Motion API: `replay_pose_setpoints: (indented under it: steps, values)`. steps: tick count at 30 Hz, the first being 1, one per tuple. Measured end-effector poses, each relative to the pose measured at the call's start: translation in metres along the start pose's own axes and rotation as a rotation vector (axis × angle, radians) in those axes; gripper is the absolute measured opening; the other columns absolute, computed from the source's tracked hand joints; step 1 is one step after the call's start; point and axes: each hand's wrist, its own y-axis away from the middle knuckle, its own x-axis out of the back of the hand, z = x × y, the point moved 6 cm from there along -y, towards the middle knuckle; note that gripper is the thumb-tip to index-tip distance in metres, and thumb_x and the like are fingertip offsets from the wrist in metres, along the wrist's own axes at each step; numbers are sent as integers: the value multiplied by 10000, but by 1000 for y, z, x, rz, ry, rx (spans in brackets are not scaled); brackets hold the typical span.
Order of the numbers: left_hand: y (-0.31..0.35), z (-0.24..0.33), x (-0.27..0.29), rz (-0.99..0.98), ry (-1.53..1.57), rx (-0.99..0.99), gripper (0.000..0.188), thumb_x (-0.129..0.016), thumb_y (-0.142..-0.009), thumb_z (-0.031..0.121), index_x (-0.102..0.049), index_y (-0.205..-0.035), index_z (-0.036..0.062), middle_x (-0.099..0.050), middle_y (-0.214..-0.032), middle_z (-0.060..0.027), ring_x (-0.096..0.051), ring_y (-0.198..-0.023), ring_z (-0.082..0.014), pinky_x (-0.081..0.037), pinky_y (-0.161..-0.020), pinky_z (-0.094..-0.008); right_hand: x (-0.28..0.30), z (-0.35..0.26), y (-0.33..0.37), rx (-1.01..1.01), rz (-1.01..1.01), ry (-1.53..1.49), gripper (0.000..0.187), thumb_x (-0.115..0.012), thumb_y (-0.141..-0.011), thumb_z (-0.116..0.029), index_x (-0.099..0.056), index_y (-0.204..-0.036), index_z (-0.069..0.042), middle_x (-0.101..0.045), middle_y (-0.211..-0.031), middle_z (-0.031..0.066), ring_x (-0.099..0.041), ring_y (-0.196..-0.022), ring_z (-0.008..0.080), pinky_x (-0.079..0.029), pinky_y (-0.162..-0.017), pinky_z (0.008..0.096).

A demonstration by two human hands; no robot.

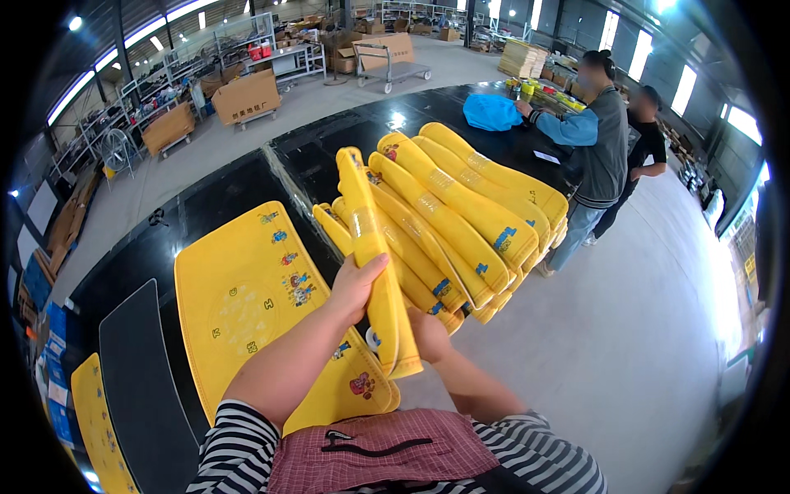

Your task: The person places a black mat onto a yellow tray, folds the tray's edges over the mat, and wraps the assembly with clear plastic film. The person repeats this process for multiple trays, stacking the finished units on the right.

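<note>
My left hand (358, 288) is closed around a rolled yellow mat (374, 247), which stands tilted in front of me with a strip of clear tape across it. At the lower right side of this roll is my right hand (429, 336); its fingers are hidden behind the roll, so their grip does not show. Just beyond lies a pile of rolled yellow mats (461, 202), several of them stacked side by side with tape bands and small blue prints. To the left a flat yellow mat (239, 272) with cartoon figures lies on the black table (210, 193).
A dark mat (144, 362) and another yellow mat (99, 420) lie at far left. Across the table, a person in a grey-and-blue jacket (605, 123) touches a blue bag (491, 112); a person in black (650, 136) stands behind. Carts (393, 70) and cartons (247, 96) stand beyond.
</note>
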Motion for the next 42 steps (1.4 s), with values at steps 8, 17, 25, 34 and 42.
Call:
replay_pose_setpoints:
  steps: [8,17,25,34,42]
  values:
    - [-69,24,-163,-293,45,-330,653,-699,-997,248,-378,-1518,18,-512,-1441,-132,-526,-1294,-241,-443,-1079,-386,190,13,32,213,514,-1438,620,-617,-982,-325,-474,-1490,0,-619,-1367,165,-588,-1260,306,-483,-1077,420]
    - [39,-50,-68,-446,-955,-320,663,-762,-917,268,-486,-1477,42,-262,-1626,-313,-284,-1519,-437,-271,-1232,-463,329,98,-9,173,359,122,666,-826,-677,-79,-679,-1326,-75,-640,-1366,171,-609,-1247,331,-459,-1097,371]
    - [273,-80,192,476,-1364,-186,456,-789,-805,94,-648,-1239,76,-528,-1431,-256,-494,-1349,-433,-441,-1100,-492,293,100,-35,160,370,39,618,-852,-708,-52,-674,-1300,-61,-647,-1341,158,-572,-1270,347,-432,-1114,415]
    - [364,-135,218,695,-1623,360,669,-571,-981,433,-401,-1559,141,-246,-1666,-235,-182,-1563,-394,-117,-1231,-627,99,-2,-30,393,132,-189,435,-700,-850,-19,-646,-1279,20,-673,-1269,187,-611,-1230,326,-445,-1086,402]
    - [363,-130,214,655,-1551,339,665,-537,-1008,423,-360,-1594,164,-184,-1702,-192,-100,-1590,-371,-49,-1255,-614,-128,-78,25,373,-930,-343,485,-821,-796,-234,-685,-1221,-44,-712,-1108,168,-691,-1030,308,-550,-852,386]
